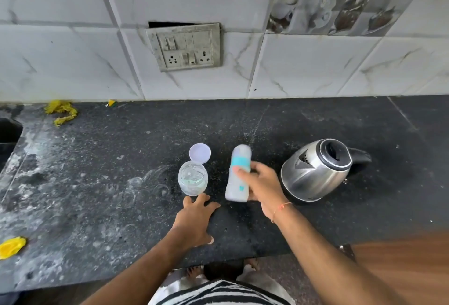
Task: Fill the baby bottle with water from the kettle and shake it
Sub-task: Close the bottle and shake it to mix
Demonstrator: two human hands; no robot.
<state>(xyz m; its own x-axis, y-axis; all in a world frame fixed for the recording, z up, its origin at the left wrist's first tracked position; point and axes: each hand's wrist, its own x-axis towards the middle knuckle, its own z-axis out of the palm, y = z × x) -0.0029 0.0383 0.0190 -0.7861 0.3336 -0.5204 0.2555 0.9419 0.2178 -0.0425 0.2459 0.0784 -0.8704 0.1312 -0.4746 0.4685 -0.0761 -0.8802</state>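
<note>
Dark speckled stone countertop, dusty and smeared with pale stains toward the left. Clear round plastic jar upright near the middle, white flip lid open and tilted back behind it. Crumpled yellow scraps near the back left corner — another yellow scrap at the front left edge. White marble-patterned wall tiles behind. Grimy grey switch-and-socket plate set in the wall, hanging slightly askew. Decorative printed tiles at upper right. Dark sink edge at far left.

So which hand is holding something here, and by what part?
The right hand grips the white, teal-banded baby bottle around its middle; the left hand rests flat, empty.
</note>
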